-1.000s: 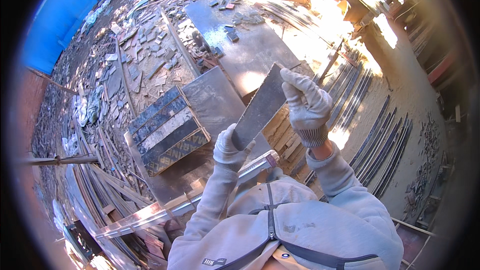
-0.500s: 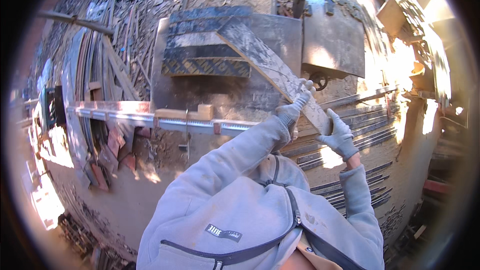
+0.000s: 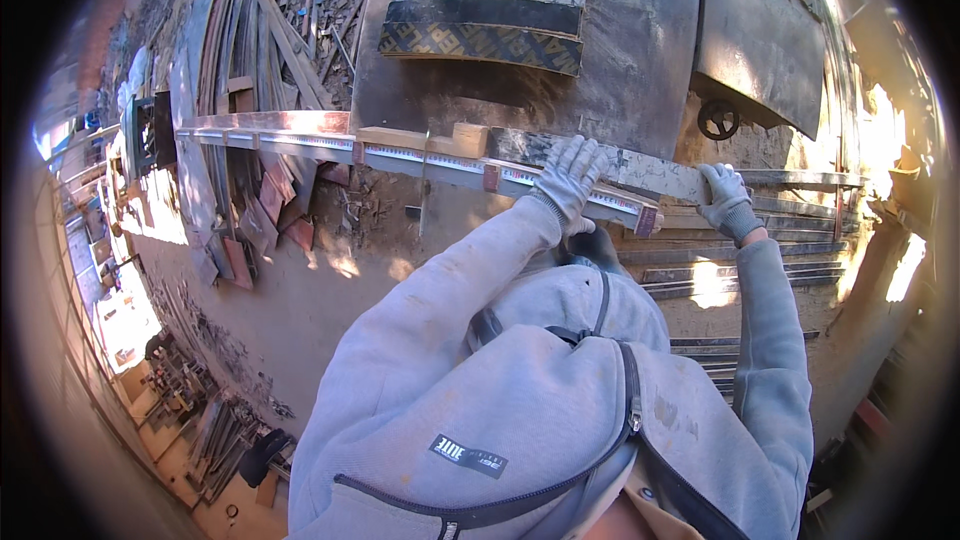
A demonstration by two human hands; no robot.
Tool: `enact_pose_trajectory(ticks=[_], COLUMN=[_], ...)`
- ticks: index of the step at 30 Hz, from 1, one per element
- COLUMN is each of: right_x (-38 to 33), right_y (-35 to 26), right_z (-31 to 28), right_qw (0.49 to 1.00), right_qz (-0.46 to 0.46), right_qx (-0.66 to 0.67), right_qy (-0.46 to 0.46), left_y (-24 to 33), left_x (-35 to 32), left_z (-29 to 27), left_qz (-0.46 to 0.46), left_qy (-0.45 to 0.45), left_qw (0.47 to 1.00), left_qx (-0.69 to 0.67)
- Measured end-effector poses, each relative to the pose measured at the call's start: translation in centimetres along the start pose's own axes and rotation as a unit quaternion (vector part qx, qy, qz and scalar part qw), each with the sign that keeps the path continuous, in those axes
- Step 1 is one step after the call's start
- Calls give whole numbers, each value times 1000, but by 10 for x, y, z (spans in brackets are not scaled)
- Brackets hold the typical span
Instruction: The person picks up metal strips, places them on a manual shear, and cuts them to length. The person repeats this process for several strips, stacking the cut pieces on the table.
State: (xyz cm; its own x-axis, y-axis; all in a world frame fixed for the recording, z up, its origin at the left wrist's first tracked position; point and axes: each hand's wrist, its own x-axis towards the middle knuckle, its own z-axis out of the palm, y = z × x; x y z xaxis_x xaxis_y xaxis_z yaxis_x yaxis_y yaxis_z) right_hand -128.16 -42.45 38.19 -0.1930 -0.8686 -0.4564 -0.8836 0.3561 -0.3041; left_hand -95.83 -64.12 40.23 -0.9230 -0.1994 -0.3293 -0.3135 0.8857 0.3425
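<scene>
A narrow, worn board [image 3: 650, 166] with a dark, scuffed face lies along a rail fitted with a measuring tape [image 3: 395, 156]. Its left end meets a small wooden block [image 3: 470, 139]. My left hand [image 3: 570, 175], in a light grey glove, rests across the board with fingers stretched out flat. At the board's right end, my right hand [image 3: 728, 202], gloved too, has its fingers wrapped round the end. Just beyond, a stack of dark boards [image 3: 485, 12] sits on a flat metal table [image 3: 640, 50].
A handwheel [image 3: 718, 120] shows below a second metal surface [image 3: 765, 60] at the right. Long strips [image 3: 770, 225] lie in rows under my right arm. Offcuts [image 3: 270, 205] and a pile of long slats [image 3: 225, 50] lie at the left.
The board has swung from a slant to lie along the rail, its left end now at the block. My left hand has flattened on it; my right hand has closed round its end. The view has shifted.
</scene>
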Motion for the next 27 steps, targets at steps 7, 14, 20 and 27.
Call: enact_pose_trajectory(ticks=[7, 14, 20, 27], right_x=[3, -23, -82, -66], right_y=[-3, 2, 62, 55], right_z=[31, 55, 32, 58], right_qw=[999, 995, 989, 973], right_qz=[-40, 8, 105, 82], right_qx=[10, 20, -66, 150], right_qy=[6, 93, 86, 153], left_y=[-18, -25, -24, -17], left_x=[19, 33, 38, 34], left_z=[-1, 5, 0, 9], left_qz=[-18, 25, 39, 42], left_qy=[-118, -69, -30, 25], left_qw=[991, 996, 997, 993], left_qx=[65, 46, 68, 109])
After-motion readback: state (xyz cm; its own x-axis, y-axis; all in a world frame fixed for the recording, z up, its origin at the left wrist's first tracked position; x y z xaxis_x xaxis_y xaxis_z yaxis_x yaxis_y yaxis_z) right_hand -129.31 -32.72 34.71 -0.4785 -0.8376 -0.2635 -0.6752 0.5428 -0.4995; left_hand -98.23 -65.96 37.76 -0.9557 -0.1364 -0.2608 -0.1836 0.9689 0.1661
